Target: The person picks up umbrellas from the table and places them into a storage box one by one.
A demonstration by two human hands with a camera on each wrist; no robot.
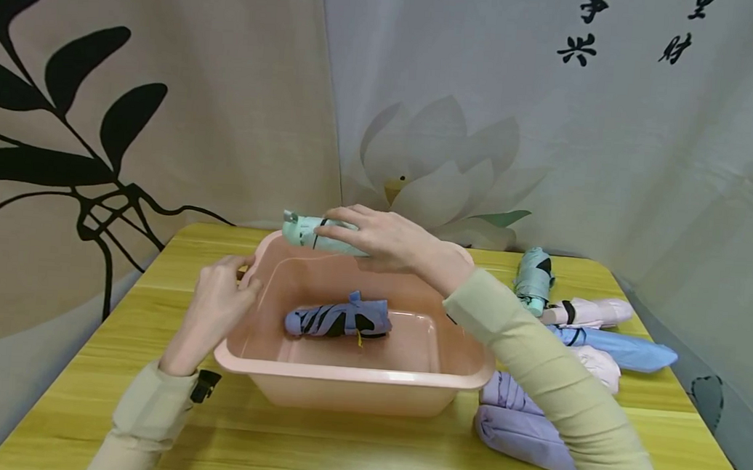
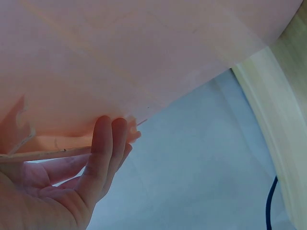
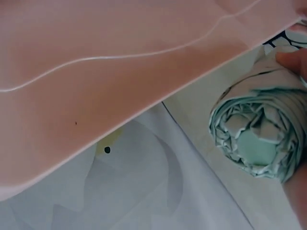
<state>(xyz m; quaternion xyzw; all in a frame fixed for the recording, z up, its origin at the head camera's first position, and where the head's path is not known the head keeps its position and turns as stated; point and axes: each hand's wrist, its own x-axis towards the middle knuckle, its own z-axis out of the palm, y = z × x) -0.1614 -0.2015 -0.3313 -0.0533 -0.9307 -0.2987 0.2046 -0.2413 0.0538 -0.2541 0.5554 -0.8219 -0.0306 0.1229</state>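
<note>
A pink plastic basin (image 1: 354, 374) stands on the table, and my left hand (image 1: 217, 311) grips its left rim. The left wrist view shows the fingers (image 2: 101, 148) curled up around that rim from outside. Above the basin's far rim, my right hand (image 1: 396, 240) holds a rolled mint-green folding umbrella (image 1: 301, 231) lying about level. Its round end with gathered fabric folds faces the right wrist camera, where the umbrella (image 3: 259, 139) appears beside the basin wall. On the basin floor lies a blue folding umbrella (image 1: 338, 318) with a dark pattern.
Right of the basin lie more folded umbrellas: a teal one (image 1: 534, 279), a pale pink one (image 1: 597, 311), a bright blue one (image 1: 631, 351) and a purple one (image 1: 520, 434), partly behind my right sleeve. A printed curtain (image 1: 242, 94) hangs behind the yellow wooden table (image 1: 309, 449).
</note>
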